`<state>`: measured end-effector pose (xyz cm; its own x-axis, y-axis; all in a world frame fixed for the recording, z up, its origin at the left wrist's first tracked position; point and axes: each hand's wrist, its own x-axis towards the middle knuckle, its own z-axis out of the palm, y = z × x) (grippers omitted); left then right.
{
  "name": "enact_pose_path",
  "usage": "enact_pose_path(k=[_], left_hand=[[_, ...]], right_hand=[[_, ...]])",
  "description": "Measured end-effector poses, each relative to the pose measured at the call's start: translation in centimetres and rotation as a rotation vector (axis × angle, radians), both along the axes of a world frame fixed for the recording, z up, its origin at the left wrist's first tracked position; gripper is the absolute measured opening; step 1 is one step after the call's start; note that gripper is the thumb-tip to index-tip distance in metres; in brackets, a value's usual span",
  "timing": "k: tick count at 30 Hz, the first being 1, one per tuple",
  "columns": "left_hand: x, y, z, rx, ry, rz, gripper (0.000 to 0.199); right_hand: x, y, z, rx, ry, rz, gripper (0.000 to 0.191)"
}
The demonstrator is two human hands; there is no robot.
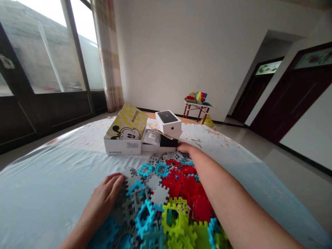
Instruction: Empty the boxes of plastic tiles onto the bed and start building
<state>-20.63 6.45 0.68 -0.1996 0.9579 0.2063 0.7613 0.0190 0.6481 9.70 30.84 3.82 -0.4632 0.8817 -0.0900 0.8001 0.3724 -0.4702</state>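
A heap of interlocking plastic tiles spreads before me: grey tiles (160,195), blue tiles (145,216), red tiles (186,185) and lime-green tiles (176,221). My left hand (106,192) rests at the heap's left edge, its fingers stretched out beside the grey tiles, holding nothing visible. Beyond the heap, my right hand (184,147) reaches to the right front corner of an open box, dark inside with a white base (167,149), and appears to touch it. Those fingertips are mostly hidden. On top of this box sits a white phone box (173,126), slightly askew.
A smaller white box (150,144) stands between the dark-lined box and a shoebox (123,147) with a tilted yellow cartoon lid (127,124). All stand on a cloth-covered table (57,183). Behind it are a small side table (198,103) and a curtain (109,52).
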Motion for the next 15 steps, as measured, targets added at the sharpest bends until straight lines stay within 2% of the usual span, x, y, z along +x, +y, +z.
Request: enact_pose_path(k=[4, 9, 12, 15], left_hand=[[0.0, 0.0, -0.1, 0.001, 0.036, -0.003, 0.054], [-0.1, 0.2, -0.3, -0.006, 0.062, -0.009, 0.054], [0.0, 0.3, -0.4, -0.005, 0.070, -0.007, 0.054], [0.0, 0.3, -0.3, 0.000, 0.088, -0.003, 0.053]], right_hand=[[1.2, -1.6, 1.3, -0.089, -0.029, 0.044, 0.041], [2.9, -5.7, 3.1, -0.162, -0.019, 0.103, 0.046], [3.9, -8.4, 3.8, -0.191, -0.003, 0.145, 0.045], [4.9, -9.9, 4.2, -0.163, 0.018, 0.131, 0.038]])
